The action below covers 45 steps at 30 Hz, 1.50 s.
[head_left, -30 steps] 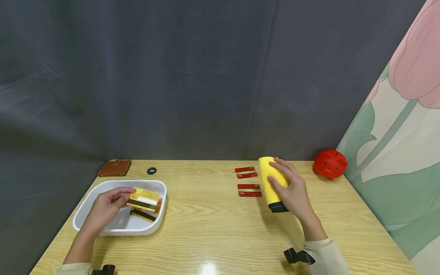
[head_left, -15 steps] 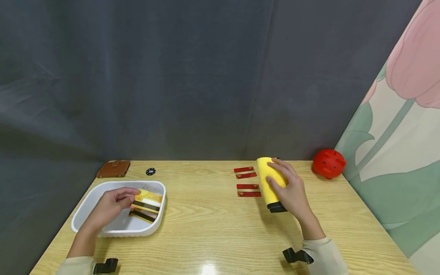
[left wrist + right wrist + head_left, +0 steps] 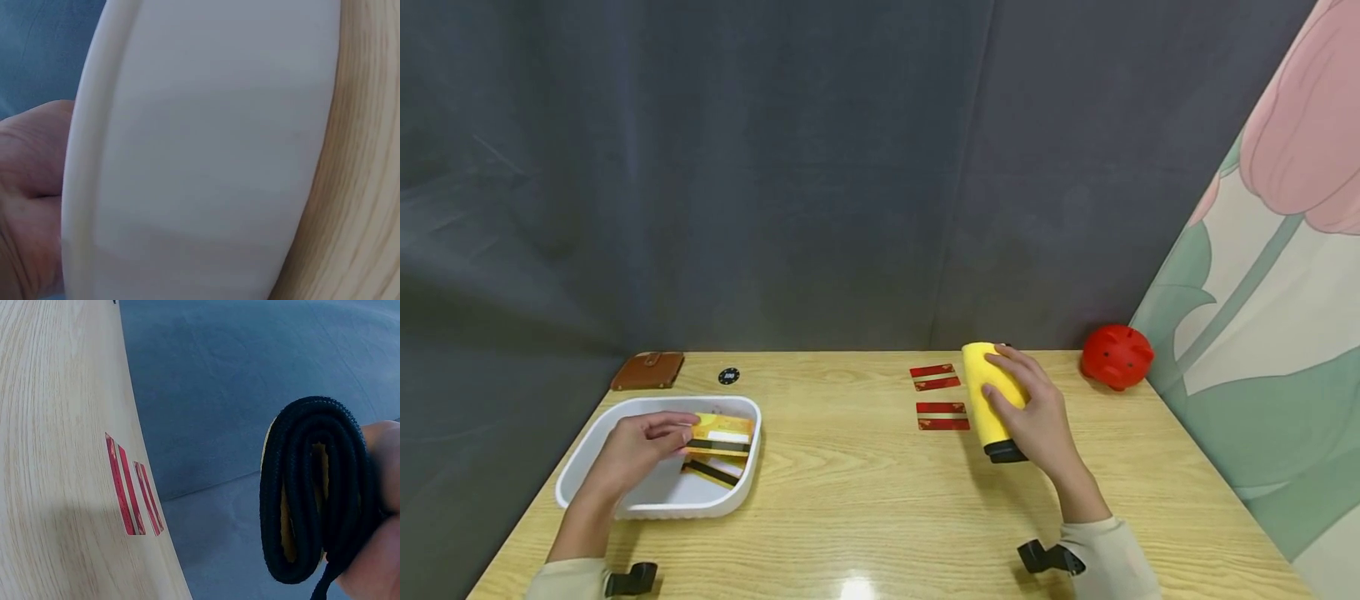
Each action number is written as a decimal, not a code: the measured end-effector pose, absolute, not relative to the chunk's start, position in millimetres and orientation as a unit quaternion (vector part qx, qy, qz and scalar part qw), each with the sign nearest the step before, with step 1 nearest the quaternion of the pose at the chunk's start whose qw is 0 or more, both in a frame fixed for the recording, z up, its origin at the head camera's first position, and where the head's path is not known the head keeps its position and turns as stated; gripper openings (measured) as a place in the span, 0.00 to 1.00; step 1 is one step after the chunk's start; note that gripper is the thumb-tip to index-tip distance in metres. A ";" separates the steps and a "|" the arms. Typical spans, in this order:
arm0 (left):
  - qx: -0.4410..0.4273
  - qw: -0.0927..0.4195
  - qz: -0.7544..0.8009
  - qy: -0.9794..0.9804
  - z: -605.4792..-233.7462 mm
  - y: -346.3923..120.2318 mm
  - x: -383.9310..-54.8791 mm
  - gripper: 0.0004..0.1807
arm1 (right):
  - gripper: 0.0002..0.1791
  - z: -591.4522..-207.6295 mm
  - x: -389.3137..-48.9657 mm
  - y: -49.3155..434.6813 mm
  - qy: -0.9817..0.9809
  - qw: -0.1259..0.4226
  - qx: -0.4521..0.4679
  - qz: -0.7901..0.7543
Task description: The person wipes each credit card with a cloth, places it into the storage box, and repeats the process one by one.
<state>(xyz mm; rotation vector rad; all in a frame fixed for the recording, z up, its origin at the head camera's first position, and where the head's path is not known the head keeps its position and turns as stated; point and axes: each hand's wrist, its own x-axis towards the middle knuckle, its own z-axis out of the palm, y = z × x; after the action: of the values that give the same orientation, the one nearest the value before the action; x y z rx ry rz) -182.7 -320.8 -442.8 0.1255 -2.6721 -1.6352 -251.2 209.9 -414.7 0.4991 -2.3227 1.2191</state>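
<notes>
Over the white plastic bin (image 3: 702, 510), my left hand (image 3: 638, 446) pinches a yellow-orange card (image 3: 718, 433) with a dark stripe, between thumb and fingers. Beneath it lies another striped card (image 3: 711, 475), partly covered. The left wrist view is mostly filled by the bin's outer wall (image 3: 206, 150), which hides the fingertips and the card. My right hand (image 3: 1039, 408) grips a folded yellow cloth (image 3: 988, 392) with black edging, tilted above the table. Seen end-on in the right wrist view, the cloth (image 3: 299, 494) shows several folded layers, with fingers (image 3: 375, 556) along its right side.
Two red cards with pale stripes, a far one (image 3: 935, 377) and a near one (image 3: 943, 416), lie left of the cloth. A brown wallet (image 3: 649, 371) and a black round chip (image 3: 728, 376) sit behind the bin. A red piggy bank (image 3: 1117, 357) stands at the far right.
My left hand has shifted slightly right and lowered the card over the other cards in the bin. The right hand and cloth have hardly moved.
</notes>
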 end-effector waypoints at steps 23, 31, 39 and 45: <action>0.052 0.135 -0.398 -0.906 -445.5 -315.5 -186.3 0.15 | 0.22 -415.0 -250.4 211.0 -0.846 0.232 0.180 0.446; 0.043 0.165 -0.398 -0.901 -445.2 -317.4 -186.3 0.13 | 0.23 -413.9 -250.6 213.0 -0.850 0.230 0.173 0.440; 0.028 0.140 -0.437 -0.888 -439.0 -309.7 -185.7 0.16 | 0.23 -413.8 -250.5 216.4 -0.855 0.227 0.164 0.435; -0.033 0.136 -0.487 -0.862 -415.7 -260.8 -187.2 0.16 | 0.23 -408.2 -250.0 220.5 -0.855 0.230 0.159 0.438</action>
<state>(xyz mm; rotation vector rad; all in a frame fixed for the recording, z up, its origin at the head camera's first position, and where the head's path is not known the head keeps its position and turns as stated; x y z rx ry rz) -187.2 -260.8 -415.7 -0.0950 -2.4965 -1.4113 -250.0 220.5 -408.2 0.4364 -2.3507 1.2040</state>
